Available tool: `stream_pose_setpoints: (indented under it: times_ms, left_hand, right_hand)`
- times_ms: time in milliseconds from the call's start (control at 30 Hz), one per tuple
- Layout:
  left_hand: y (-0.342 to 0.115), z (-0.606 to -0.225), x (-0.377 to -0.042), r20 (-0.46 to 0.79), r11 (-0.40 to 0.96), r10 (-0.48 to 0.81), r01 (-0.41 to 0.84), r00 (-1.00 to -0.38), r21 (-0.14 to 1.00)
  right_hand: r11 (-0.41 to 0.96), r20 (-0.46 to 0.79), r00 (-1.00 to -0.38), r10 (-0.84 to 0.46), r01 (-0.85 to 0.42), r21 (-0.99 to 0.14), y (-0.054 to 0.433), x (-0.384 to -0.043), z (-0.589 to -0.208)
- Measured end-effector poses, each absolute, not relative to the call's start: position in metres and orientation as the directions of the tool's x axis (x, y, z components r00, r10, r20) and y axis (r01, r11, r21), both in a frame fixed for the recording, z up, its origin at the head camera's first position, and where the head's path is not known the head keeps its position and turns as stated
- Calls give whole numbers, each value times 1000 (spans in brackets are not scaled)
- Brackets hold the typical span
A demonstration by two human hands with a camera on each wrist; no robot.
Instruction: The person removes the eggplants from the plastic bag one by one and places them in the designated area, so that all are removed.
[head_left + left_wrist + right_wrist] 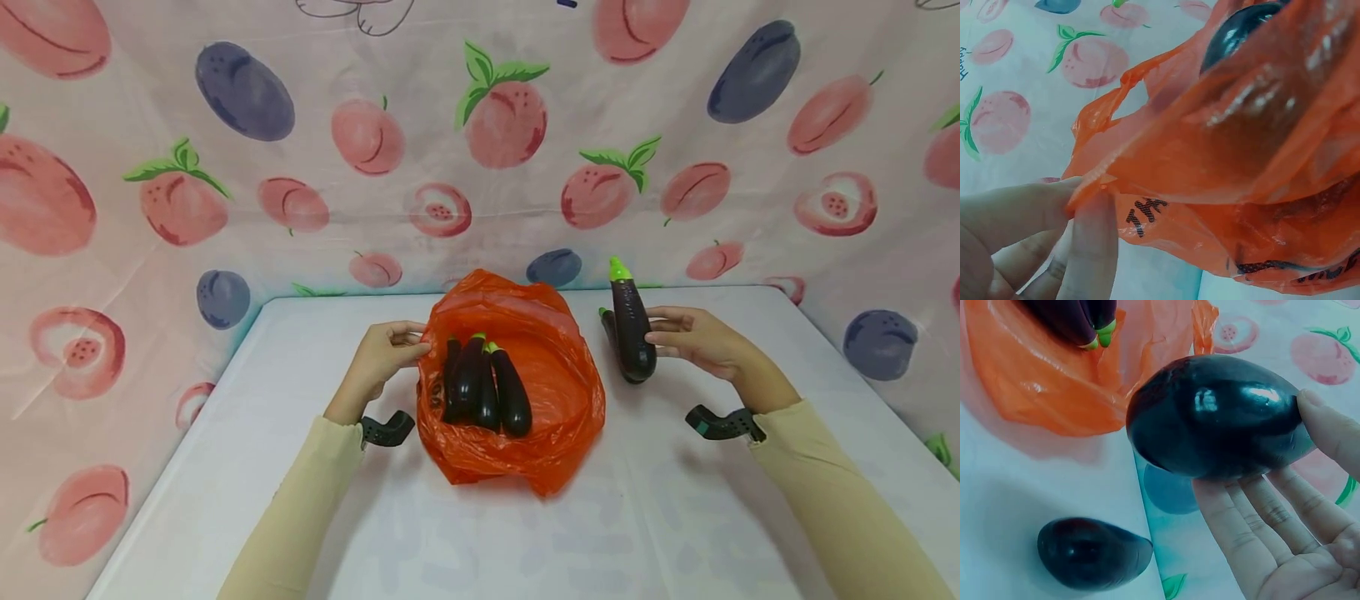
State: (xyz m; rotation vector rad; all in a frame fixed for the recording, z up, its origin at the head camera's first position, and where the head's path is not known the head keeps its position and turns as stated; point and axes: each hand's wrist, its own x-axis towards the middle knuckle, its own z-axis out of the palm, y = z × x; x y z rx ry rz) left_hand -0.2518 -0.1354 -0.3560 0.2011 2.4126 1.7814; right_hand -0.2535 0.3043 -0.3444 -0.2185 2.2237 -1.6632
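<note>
An orange plastic bag lies wide at the mouth in the middle, with several dark eggplants standing in its left part, green stem ends up. My left hand pinches the bag's left rim between thumb and fingers; in the left wrist view the film is drawn to the fingertips. To the right of the bag, my right hand holds an eggplant between thumb and fingers, its green end up. Another eggplant lies on the table behind the held one, partly hidden by it in the head view.
A white table carries the bag and eggplants. Behind it hangs a fruit-print cloth, which also covers both sides. Black wrist devices sit at both sleeve cuffs.
</note>
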Motion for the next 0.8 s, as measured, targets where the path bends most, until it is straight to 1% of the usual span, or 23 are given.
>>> stream_pose_setpoints:
  times_ms: [200, 333, 433, 533, 800]
  left_hand:
    - [-133, -360, -250, 8, 327, 115, 45, -993, 944]
    - [-132, -361, -248, 18, 323, 89, 46, -996, 945]
    - [-132, -362, -248, 21, 329, 98, 52, -995, 943]
    - [-134, -364, -249, 20, 332, 119, 58, -993, 942]
    - [-137, -365, -250, -7, 355, 160, 51, -987, 933]
  right_hand:
    - [274, -178, -929, -326, 87, -958, 311, -253, -347]
    - [227, -172, -929, -328, 99, -969, 316, -254, -349]
    - [193, -161, -926, -341, 99, -976, 319, -255, -351]
    - [188, -155, -923, -351, 92, -978, 324, -256, -354]
    - [255, -183, -929, -321, 102, -962, 340, -259, -361]
